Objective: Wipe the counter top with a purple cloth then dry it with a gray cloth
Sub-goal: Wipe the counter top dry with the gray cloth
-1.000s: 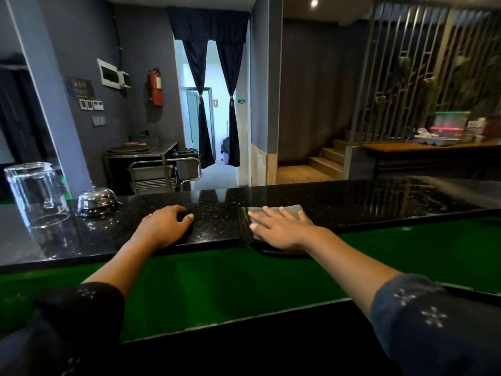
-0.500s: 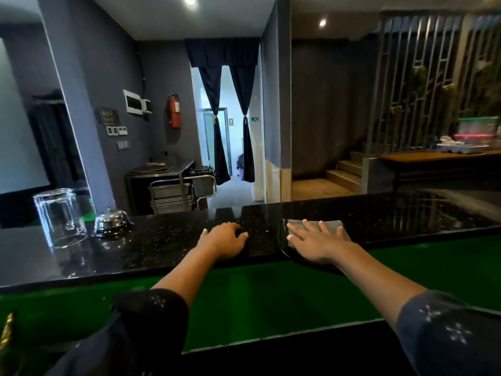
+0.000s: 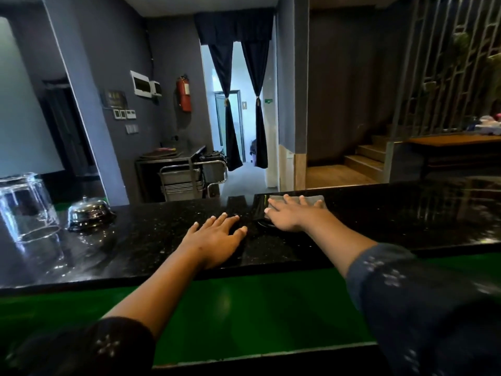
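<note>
A person's right hand (image 3: 291,216) presses flat, fingers spread, on a gray cloth (image 3: 311,198) on the black counter (image 3: 406,213). The left hand (image 3: 217,237) rests flat just beside it, holding nothing.

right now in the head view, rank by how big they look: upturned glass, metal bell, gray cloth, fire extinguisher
1. upturned glass, clearly largest, though it sits near the camera
2. metal bell
3. gray cloth, mostly hidden under the right hand, so its rank against the bell is unsure
4. fire extinguisher, smallest, but farthest away on the wall
</note>
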`<act>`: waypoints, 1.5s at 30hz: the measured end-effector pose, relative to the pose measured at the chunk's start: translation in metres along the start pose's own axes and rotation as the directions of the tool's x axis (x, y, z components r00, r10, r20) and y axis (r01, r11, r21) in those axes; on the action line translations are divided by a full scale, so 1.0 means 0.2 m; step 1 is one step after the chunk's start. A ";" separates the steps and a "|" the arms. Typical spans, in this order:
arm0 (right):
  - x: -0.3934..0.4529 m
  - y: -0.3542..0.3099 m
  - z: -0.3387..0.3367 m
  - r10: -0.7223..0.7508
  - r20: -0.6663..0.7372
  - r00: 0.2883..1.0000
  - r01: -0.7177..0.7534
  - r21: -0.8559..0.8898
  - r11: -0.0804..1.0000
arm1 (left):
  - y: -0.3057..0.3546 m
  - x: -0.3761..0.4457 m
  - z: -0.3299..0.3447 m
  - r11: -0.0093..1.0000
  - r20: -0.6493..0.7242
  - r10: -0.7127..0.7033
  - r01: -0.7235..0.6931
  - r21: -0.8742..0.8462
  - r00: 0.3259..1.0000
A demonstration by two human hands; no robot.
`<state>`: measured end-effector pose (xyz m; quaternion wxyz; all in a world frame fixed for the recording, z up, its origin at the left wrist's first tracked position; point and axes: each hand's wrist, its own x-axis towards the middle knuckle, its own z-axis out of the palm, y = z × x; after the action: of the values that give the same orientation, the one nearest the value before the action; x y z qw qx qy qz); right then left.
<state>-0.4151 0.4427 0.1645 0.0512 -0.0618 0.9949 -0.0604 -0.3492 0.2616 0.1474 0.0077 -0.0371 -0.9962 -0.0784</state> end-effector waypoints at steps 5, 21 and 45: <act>0.02 -0.03 0.01 -0.077 0.008 0.997 0.077 0.008 0.997 | 0.02 -0.01 -0.01 1.000 -0.012 -0.010 0.011 0.011 1.000; 0.36 -0.19 -0.01 -0.153 0.000 0.988 0.152 -0.050 0.987 | 0.00 0.00 -0.01 0.999 0.009 0.014 -0.014 0.037 1.000; -0.20 0.11 0.02 -0.128 0.027 0.991 0.128 -0.014 0.992 | 0.01 -0.05 -0.03 0.999 0.018 -0.001 0.001 -0.032 1.000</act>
<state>-0.3775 0.4698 0.1619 0.0597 -0.1267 0.9886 -0.0549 -0.3398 0.2619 0.1535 -0.0020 -0.0375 -0.9949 -0.0940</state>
